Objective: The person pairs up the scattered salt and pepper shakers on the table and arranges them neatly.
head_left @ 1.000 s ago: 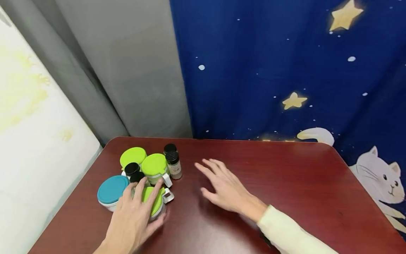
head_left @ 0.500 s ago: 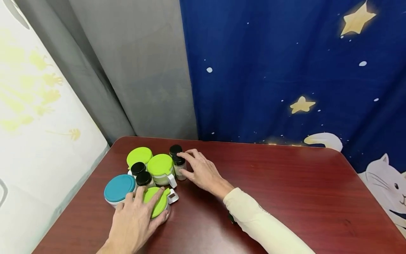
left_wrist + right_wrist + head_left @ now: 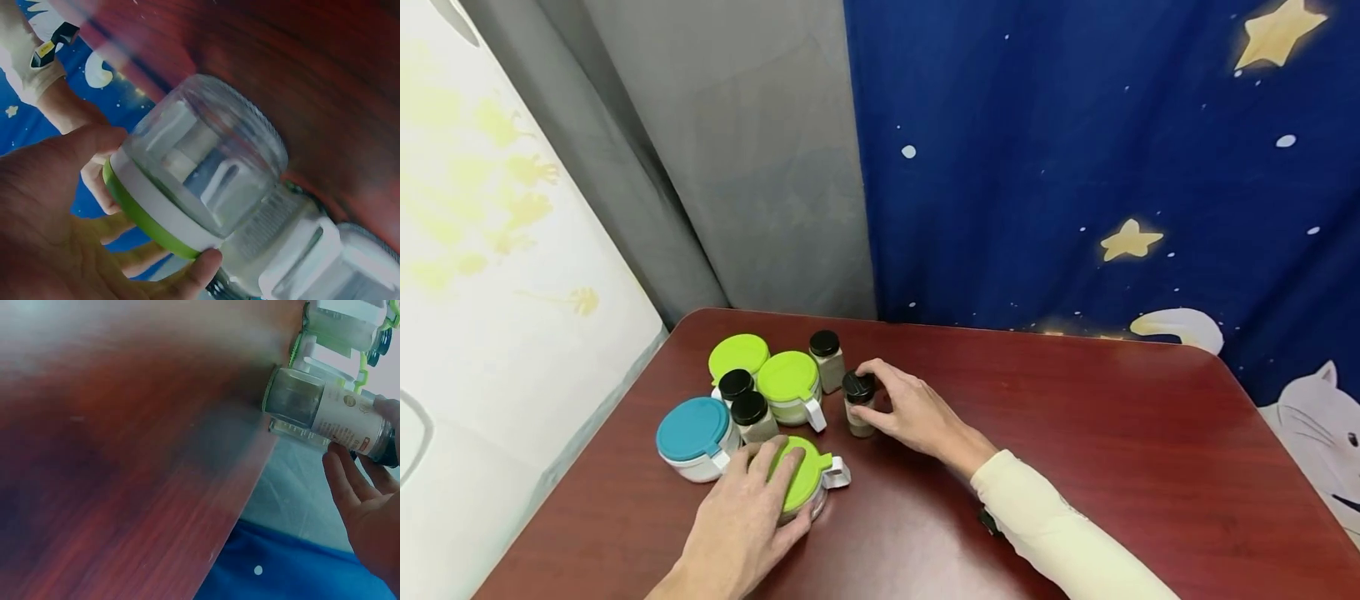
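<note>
My left hand (image 3: 741,517) holds a clear glass seasoning jar (image 3: 808,475) with a lime-green lid and white handle, fingers over the lid and thumb at its side. In the left wrist view, the glass jar (image 3: 206,150) looks see-through, its white rim under the fingertips. My right hand (image 3: 925,417) pinches a spice bottle (image 3: 858,387) with a black cap between thumb and fingers. The right wrist view shows the bottle's (image 3: 344,415) pale printed label and clear lower part. It stands upright, apart from the other jars.
Left of my hands cluster a teal-lidded jar (image 3: 691,429), two more lime-lidded jars, front one (image 3: 788,377) and rear one (image 3: 739,357), and black-capped bottles, including one (image 3: 826,358) at the back. The reddish-brown table (image 3: 1075,450) extends right, with a blue star-patterned curtain (image 3: 1000,167) behind.
My right hand has come in from the right, taken hold of the spice bottle and shifted it rightward from the one behind. My left hand has slid its green-lidded jar slightly right.
</note>
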Demonstrator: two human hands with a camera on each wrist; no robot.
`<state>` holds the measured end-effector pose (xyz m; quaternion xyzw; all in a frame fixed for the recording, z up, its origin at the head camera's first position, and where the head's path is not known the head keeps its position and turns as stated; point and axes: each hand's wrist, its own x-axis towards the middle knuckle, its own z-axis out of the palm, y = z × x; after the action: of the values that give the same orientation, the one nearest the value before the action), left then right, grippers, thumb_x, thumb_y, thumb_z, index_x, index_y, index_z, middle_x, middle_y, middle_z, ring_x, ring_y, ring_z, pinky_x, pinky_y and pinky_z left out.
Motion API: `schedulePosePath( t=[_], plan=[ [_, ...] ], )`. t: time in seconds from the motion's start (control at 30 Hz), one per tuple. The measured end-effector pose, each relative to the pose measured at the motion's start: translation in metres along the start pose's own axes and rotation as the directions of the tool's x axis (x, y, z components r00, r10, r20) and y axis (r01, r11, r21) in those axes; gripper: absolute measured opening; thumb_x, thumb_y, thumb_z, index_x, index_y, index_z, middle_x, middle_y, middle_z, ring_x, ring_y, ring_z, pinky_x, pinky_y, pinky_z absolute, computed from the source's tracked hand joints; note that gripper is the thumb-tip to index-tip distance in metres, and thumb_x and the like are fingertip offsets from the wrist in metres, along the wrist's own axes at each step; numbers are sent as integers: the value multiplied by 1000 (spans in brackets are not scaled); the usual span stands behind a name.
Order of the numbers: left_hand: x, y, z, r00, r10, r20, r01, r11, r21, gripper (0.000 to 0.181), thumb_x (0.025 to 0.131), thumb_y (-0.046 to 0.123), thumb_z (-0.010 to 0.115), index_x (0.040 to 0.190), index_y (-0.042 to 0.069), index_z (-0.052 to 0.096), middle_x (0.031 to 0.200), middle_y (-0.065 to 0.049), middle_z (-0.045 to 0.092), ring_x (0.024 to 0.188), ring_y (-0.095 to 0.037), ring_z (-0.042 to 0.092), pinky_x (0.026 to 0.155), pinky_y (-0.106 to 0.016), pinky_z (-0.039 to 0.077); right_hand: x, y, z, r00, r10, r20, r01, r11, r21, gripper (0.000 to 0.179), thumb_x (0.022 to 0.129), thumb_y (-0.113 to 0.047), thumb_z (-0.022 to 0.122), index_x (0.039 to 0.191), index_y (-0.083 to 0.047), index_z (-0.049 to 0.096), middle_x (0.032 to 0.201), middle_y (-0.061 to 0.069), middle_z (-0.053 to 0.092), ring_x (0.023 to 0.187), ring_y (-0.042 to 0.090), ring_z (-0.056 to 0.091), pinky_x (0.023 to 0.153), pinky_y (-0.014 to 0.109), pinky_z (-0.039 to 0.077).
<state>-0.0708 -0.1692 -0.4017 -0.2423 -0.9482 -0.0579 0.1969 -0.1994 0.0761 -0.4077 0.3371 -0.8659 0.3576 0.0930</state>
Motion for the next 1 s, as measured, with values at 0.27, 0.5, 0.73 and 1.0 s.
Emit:
schedulePosePath(
  t=[0.27,0.5,0.73,1.0],
  plan=[
    [1,4,-2,997,75,10,-71,979,-193,51,80,21,77,129,12,65,148,-16,43,135,-40,41,98,-49,48,-17,0,-8,996,-52,78,46,996,76,48,89,-17,78,129,-19,51,107,-5,65,91,9,66,81,37,56],
    [-8,20,3,975,-194,112,217,942,-257,93,74,60,83,146,13,47,151,-18,35,128,-35,49,88,-53,52,-34,-2,-2,993,-100,61,93,990,110,52,90,-15,79,134,-16,51,116,-1,64,92,11,68,80,39,57],
    [-3,26,25,958,-267,105,286,911,-298,92,67,56,89,141,17,50,149,-18,33,114,-34,58,71,-51,56,-43,-13,0,987,-160,31,155,982,110,52,92,-16,78,136,-15,50,119,-2,65,103,6,65,86,36,55],
    [15,24,36,979,-202,-30,167,879,-446,91,54,37,95,131,14,52,137,-13,39,111,-25,55,85,-44,53,-54,-13,1,992,-86,-91,109,946,304,52,89,-5,78,134,-12,53,119,6,67,100,17,69,85,30,55]
  ],
)
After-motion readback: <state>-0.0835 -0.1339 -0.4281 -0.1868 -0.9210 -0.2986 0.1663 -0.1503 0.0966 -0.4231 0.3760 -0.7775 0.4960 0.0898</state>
